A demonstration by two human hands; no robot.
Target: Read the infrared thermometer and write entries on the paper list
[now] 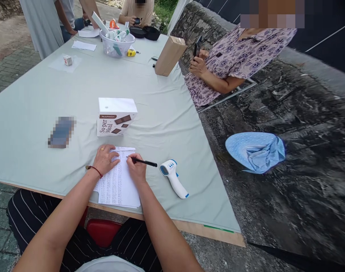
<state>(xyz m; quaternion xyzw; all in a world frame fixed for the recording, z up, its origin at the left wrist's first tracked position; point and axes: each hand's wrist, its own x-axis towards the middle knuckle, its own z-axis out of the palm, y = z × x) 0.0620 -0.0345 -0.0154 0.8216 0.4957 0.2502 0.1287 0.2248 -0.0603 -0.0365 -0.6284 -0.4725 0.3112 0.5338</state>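
Note:
Sheets of paper (119, 189) covered in columns of handwriting lie before me at the table's near edge. My left hand (105, 160) rests flat on their upper left part, fingers spread. A black pen (145, 162) is gripped in my right hand (136, 170), its tip at the upper part of the page. Just beyond the sheets stands a white box with brown chocolate pictures (117, 118). A white and blue infrared thermometer (174, 179) lies to the right of my right hand. Left of the box is a blurred-out phone-like object (61, 132).
A plastic basket (117, 47) of bottles, a yellow tape measure (131, 52), a small box (67, 60) and a cardboard box (170, 56) stand farther back on the cloth-covered table (76, 90). A person (226, 64) sits at right with a phone; others are behind. A blue hat (254, 153) lies on the rock.

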